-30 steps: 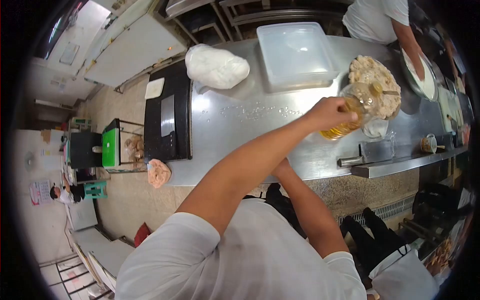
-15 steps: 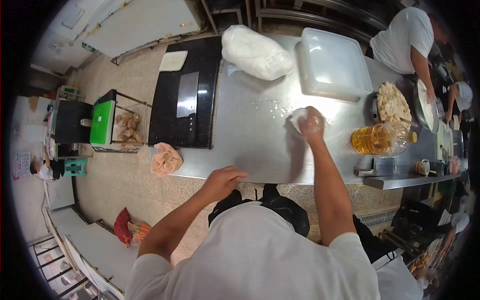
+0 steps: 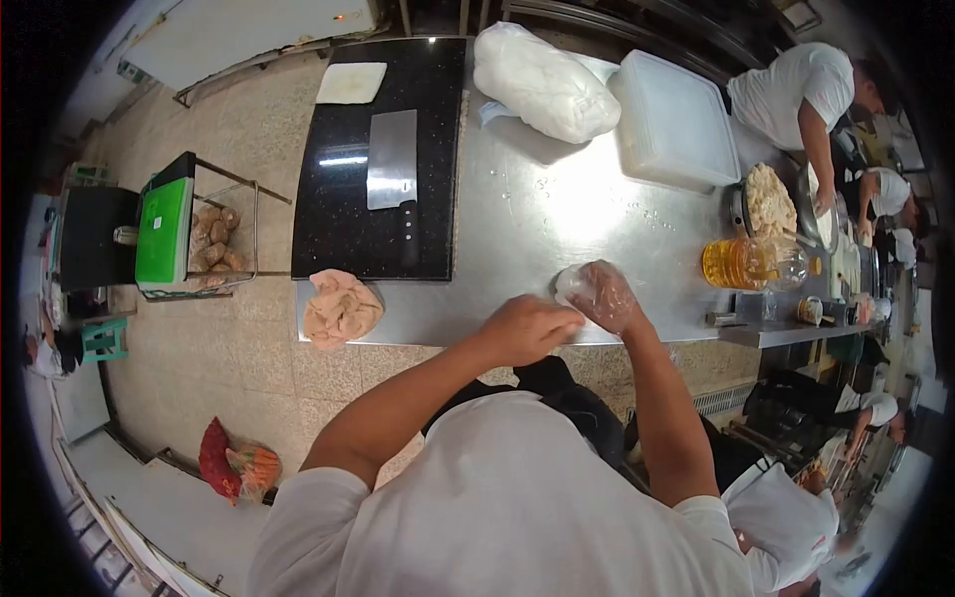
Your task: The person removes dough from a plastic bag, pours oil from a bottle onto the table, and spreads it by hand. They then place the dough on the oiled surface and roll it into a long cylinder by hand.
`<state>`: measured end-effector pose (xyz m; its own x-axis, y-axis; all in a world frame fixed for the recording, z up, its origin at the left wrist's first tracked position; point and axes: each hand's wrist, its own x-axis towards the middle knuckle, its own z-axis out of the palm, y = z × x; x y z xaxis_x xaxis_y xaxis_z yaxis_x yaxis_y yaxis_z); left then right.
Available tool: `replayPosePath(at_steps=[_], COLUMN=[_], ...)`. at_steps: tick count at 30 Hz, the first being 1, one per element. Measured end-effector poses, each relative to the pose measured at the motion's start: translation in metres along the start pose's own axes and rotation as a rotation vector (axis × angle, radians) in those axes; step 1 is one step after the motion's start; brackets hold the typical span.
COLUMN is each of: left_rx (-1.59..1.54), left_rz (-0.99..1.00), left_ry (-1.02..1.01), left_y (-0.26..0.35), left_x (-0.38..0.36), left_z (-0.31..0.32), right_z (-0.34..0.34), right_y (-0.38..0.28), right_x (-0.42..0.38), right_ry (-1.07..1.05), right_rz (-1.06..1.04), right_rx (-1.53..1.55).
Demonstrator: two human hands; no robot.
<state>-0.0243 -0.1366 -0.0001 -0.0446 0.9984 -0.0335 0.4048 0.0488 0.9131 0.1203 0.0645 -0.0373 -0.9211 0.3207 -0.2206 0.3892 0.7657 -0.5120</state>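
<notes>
At the near edge of the steel counter point(image 3: 517, 229) we pinch a thin clear plastic glove point(image 3: 587, 289) between our curled left hand point(image 3: 525, 328) and right hand point(image 3: 609, 298), both close together so it stays put.

Both arms reach forward from the white short sleeves and meet at the near edge. The left hand point(image 3: 525, 328) is curled into a loose fist, knuckles up. The right hand point(image 3: 607, 297), just right of it, wears a thin clear glove, fingers bent downward.
</notes>
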Motion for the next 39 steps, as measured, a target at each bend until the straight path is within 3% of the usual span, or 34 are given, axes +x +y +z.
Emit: replayPosePath(at_steps=[1,3,4,6,9,10,13,19,24,25,27,29,30,31,32,34,37,39], left_rx=[-0.001,0.165,0.169,0.34,0.392,0.436,0.422,0.502,0.448,0.451,0.005,-0.071,-0.008,0.055,0.05,-0.089,-0.047,-0.069], left_rz=[-0.001,0.251,0.243,0.313,0.078,0.07,0.036,0.102,0.159,0.176,0.138,-0.028,-0.086,-0.141,-0.151,-0.393,-0.328,-0.239], left_ry=[-0.018,0.064,0.059,0.368,0.431,0.348,0.242,0.223,0.322,0.331,0.521,0.608,0.569,0.534,0.533,0.448,0.465,0.473], left_y=[0.002,0.005,0.002,-0.012,-0.029,-0.033,-0.046,-0.063,-0.052,-0.042,-0.027,-0.031,-0.052,-0.07,-0.072,-0.074,-0.068,-0.073], left_x=[0.015,0.049,0.066,0.095,0.119,0.118,0.128,0.168,0.172,0.164,0.141,0.089,0.058,0.033,0.017,-0.001,0.035,0.069], left_z=[0.007,0.021,0.033,0.055,0.069,0.067,0.058,0.047,0.04,0.037,0.026,0.013,0.006,0.003,0.002,-0.004,0.003,0.016], right_z=[0.022,0.084,0.033,0.047,0.061,0.062,0.067,0.065,0.059,0.059,0.06,0.067,-0.008,-0.026,-0.028,0.001,0.04,0.043], right_y=[0.005,0.015,-0.02,-0.021,-0.01,-0.004,0.013,0.036,0.045,0.055,0.108,0.226,0.194,0.218,0.218,0.182,0.111,0.074], right_x=[-0.001,0.015,0.028,0.032,0.032,0.033,0.046,0.065,0.066,0.065,0.064,0.064,0.041,0.034,0.032,0.037,0.049,0.04], right_ry=[0.004,0.529,0.16,0.249,0.355,0.368,0.362,0.387,0.417,0.431,0.444,0.283,0.359,0.466,0.437,0.39,0.407,0.307], right_rz=[0.014,0.052,0.386,0.186,0.039,0.018,-0.014,-0.068,-0.105,-0.119,-0.153,-0.172,0.184,0.252,0.368,0.296,0.061,0.106], right_rx=[0.01,0.81,0.276,-0.029,-0.153,-0.155,-0.128,-0.089,-0.004,0.053,0.28,0.824,0.507,-0.218,-0.445,-0.37,-0.036,0.264])
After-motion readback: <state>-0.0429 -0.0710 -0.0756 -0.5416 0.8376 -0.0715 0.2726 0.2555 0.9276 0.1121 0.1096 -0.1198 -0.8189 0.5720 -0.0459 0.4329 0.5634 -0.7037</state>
